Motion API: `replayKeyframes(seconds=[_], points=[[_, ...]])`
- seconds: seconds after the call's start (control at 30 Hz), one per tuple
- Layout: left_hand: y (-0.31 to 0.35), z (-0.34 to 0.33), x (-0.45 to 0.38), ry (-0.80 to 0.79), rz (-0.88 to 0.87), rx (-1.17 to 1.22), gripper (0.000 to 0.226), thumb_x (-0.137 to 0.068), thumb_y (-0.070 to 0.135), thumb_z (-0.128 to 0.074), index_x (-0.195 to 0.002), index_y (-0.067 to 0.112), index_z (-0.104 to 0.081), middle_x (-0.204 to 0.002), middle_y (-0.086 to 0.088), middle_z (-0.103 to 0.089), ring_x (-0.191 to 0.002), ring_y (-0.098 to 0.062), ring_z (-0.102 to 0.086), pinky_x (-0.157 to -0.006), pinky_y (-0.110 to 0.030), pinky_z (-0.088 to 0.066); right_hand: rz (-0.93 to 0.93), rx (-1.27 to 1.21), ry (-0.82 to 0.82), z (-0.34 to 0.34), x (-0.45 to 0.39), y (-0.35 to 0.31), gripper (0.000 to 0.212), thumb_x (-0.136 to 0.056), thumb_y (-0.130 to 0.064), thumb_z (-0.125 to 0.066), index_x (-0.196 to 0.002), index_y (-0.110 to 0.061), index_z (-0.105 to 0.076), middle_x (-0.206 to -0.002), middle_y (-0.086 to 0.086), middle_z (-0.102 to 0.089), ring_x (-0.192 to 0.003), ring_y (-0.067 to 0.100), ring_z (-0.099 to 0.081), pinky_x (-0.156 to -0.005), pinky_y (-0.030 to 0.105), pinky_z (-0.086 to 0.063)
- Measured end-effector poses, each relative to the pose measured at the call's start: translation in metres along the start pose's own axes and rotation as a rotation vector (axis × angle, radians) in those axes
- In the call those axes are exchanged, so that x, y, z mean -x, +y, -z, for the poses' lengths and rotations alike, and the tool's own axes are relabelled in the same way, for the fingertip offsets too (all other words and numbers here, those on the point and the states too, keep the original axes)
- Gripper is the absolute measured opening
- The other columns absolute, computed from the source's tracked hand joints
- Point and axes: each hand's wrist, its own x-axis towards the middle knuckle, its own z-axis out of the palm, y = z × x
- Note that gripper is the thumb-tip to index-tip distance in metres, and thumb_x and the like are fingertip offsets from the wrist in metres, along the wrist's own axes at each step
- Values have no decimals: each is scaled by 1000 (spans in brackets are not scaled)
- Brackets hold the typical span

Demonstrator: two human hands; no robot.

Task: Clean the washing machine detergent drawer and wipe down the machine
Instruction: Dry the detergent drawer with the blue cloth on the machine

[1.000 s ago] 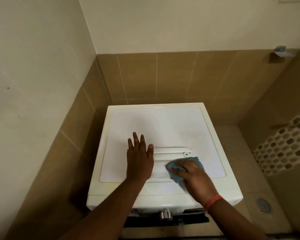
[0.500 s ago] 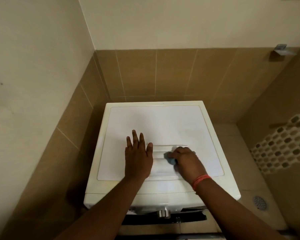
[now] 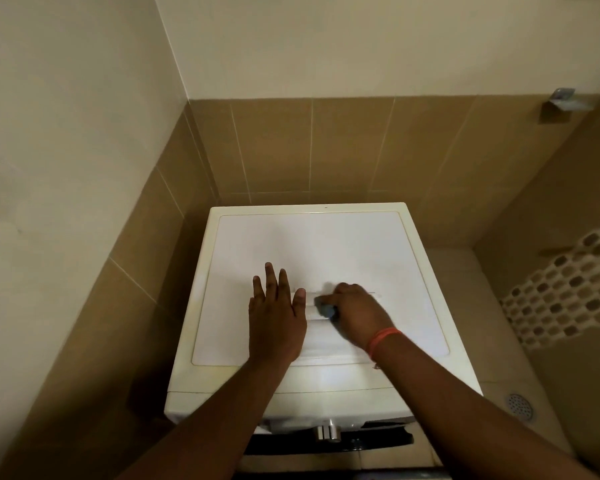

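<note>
L hand [image 3: 274, 323] flat, fingers straight, on washer top [image 3: 326, 244] — R hand [image 3: 357, 313] clutching blue cloth [image 3: 326, 309] beside it

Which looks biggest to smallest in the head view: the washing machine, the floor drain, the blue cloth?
1. washing machine, by far the largest.
2. floor drain and blue cloth look alike; the right hand hides most of the cloth, so no ranking.
</note>
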Motion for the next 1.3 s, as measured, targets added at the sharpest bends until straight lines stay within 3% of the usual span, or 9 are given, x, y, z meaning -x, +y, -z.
replayKeyframes(seconds=[0.17, 0.3, 0.4, 0.5, 0.6, 0.7, 0.87, 1.13, 1.3], points=[[2, -1, -2, -4, -9, 21, 83, -85, 67, 8, -157, 26, -4, -163, 4, 19, -151, -22, 14, -124, -42, -8, -267, 32, 102, 13, 16, 45, 20, -86, -15, -63, -102, -23, -72, -104, 7, -57, -103, 30, -54, -87, 35, -50], [2, -2, -3, -14, -13, 17, 82, -86, 65, 6, -157, 25, -2, -160, 5, 23, -151, -22, 15, -124, -42, -6, -76, 45, 104, -11, 6, -15, 34, -82, -9, -57, -108, -24, -71, -104, 3, -61, -101, 25, -55, -85, 28, -40], [2, -1, -4, -17, -1, 19, 81, -86, 65, 6, -157, 26, -1, -158, 7, 25, -151, -22, 15, -124, -43, -6, 68, -105, 123, -23, 6, -35, 44, -81, -1, -58, -118, -23, -67, -107, 3, -64, -103, 22, -56, -90, 31, -47], [2, -1, -3, -13, -7, -7, 81, -87, 64, 7, -157, 25, -3, -160, 6, 23, -151, -22, 14, -124, -41, -7, -15, -132, 90, -9, 15, 1, 16, -85, -19, -64, -97, -19, -74, -98, 3, -69, -97, 17, -61, -100, 38, -44], [2, 0, -3, -10, -16, 10, 83, -85, 66, 10, -157, 26, -2, -159, 7, 24, -150, -20, 16, -124, -42, -9, -190, -2, 49, 4, 21, 50, 30, -87, -13, -58, -113, -24, -68, -115, 4, -59, -107, 21, -54, -94, 32, -44], [3, 0, -4, -22, -27, 15, 79, -88, 64, 4, -157, 26, -2, -162, 3, 22, -150, -20, 17, -124, -42, -10, -223, -6, 72, 5, 10, 64, 36, -87, -10, -56, -119, -23, -66, -109, 3, -56, -101, 23, -56, -81, 22, -42], [3, 0, -2, -30, -40, 16, 81, -87, 66, 3, -157, 24, -3, -162, 2, 23, -149, -19, 20, -124, -40, -10, -298, 93, -141, 6, -45, 32, 32, -96, -27, -46, -122, -29, -64, -129, 3, -58, -120, 24, -55, -96, 32, -39], [3, -1, -4, 0, -28, 31, 76, -92, 61, -3, -157, 22, -8, -163, 5, 16, -151, -19, 14, -124, -41, -10, -5, -36, -387, 5, -74, -20, 32, -97, -16, -49, -126, -16, -62, -127, 9, -62, -117, 26, -56, -99, 32, -42], [4, -3, -4, -21, -89, -34, 76, -91, 63, 2, -157, 25, -4, -163, 6, 19, -150, -18, 17, -124, -40, -5, -293, -56, -427, 36, -55, 45, 29, -92, -12, -54, -118, -13, -67, -118, 6, -65, -111, 27, -60, -83, 20, -46]])
